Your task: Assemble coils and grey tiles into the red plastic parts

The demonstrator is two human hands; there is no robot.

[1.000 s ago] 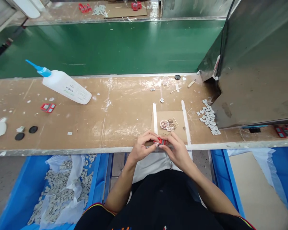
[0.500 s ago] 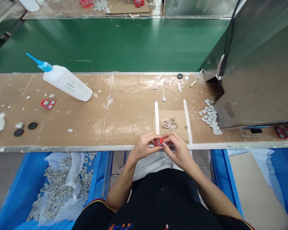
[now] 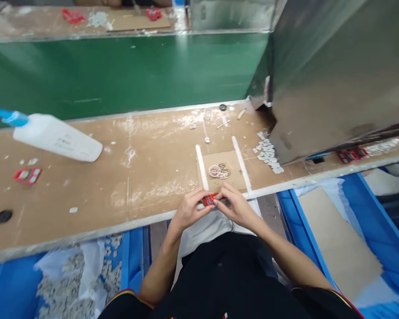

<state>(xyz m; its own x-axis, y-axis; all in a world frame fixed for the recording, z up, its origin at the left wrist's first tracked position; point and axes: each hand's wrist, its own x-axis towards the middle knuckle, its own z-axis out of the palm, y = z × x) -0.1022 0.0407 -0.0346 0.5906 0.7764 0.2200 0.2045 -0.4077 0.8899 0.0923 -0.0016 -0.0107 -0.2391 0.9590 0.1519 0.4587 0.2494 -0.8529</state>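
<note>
A small red plastic part (image 3: 209, 199) with grey areas is held at the table's front edge, much of it covered by fingers. My left hand (image 3: 192, 206) is closed around its left side, thumb below and fingers above. From the right, my right hand (image 3: 234, 204) pinches the same part between thumb and fingers. Just beyond my hands lies a cardboard sheet (image 3: 202, 160) between two white tape strips. On that sheet rest a small round clear dish (image 3: 214, 171) and several dark ring-like bits (image 3: 224, 173).
Small pale grey tiles (image 3: 267, 153) lie in a pile beside a large metal box (image 3: 339, 84). A white squeeze bottle (image 3: 61, 136) lies at left, near a red part (image 3: 27, 176). A green belt (image 3: 136, 71) runs behind. Blue bins (image 3: 132, 257) stand below the table.
The view has turned, so the table slopes and its contents appear farther left. Both hands remain on the red plastic part, with my right fingers shifted slightly on it.
</note>
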